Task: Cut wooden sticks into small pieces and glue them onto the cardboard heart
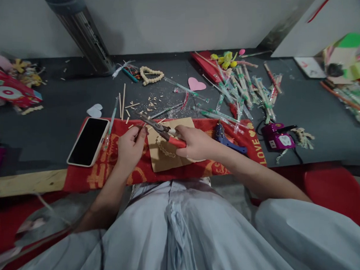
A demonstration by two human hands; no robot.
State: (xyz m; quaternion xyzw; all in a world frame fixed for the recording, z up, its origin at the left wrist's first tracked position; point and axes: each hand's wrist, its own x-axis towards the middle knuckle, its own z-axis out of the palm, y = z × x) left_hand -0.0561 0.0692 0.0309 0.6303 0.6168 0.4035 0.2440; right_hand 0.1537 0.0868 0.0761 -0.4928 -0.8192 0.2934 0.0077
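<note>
My right hand (pixel 194 141) is wrapped around the red-handled pliers (pixel 160 129), whose dark metal jaws point left and away from me. Close to the jaws, my left hand (pixel 130 146) pinches something too small and hidden to make out. Beneath the pliers lies a brown paper sheet (pixel 161 164) with a beaded-looking outline of short pale pieces (pixel 164 148) on it, partly covered by my right hand. Cut bits of wooden stick (pixel 151 104) are scattered beyond my hands, along with longer thin sticks (pixel 123 96).
A red towel (pixel 136 177) lies under the paper, with a phone (pixel 88 142) on its left and a blue glue gun (pixel 229 141) on its right. Behind are a heart-shaped stick frame (pixel 151 75), pink paper heart (pixel 196 84), wrapped stick bundles (pixel 244 84) and tall bottle (pixel 80 31).
</note>
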